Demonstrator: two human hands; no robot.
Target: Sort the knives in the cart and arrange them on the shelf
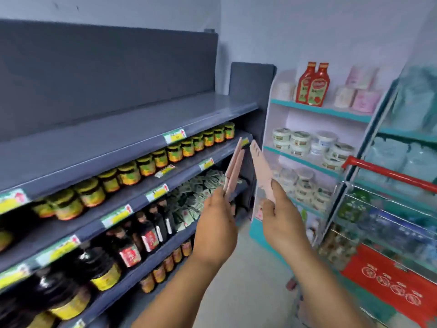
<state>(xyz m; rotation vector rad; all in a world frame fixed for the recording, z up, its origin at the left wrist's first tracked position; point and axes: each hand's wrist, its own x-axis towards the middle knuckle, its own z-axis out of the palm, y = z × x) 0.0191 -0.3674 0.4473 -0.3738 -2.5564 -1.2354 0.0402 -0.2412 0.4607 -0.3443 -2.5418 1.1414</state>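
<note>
My left hand [216, 221] grips two pink knives [234, 169] held together, their blades pointing up and away. In my right hand [282, 214] is a single pink knife [260, 166], pinched at its lower end, blade tilted up to the left. Both hands are raised side by side in front of the grey shelf unit [132, 129], whose top board is bare. The wire cart [387, 223] with a red handle stands at the right; I cannot tell what knives lie in it.
Lower grey shelves carry yellow-labelled jars [175, 152], dark sauce bottles [146, 235] and green sachets [203, 185]. A white and teal rack [314, 110] behind holds red ketchup bottles [313, 84], tubs and paper rolls. Pale floor [243, 280] shows between the shelf and the cart.
</note>
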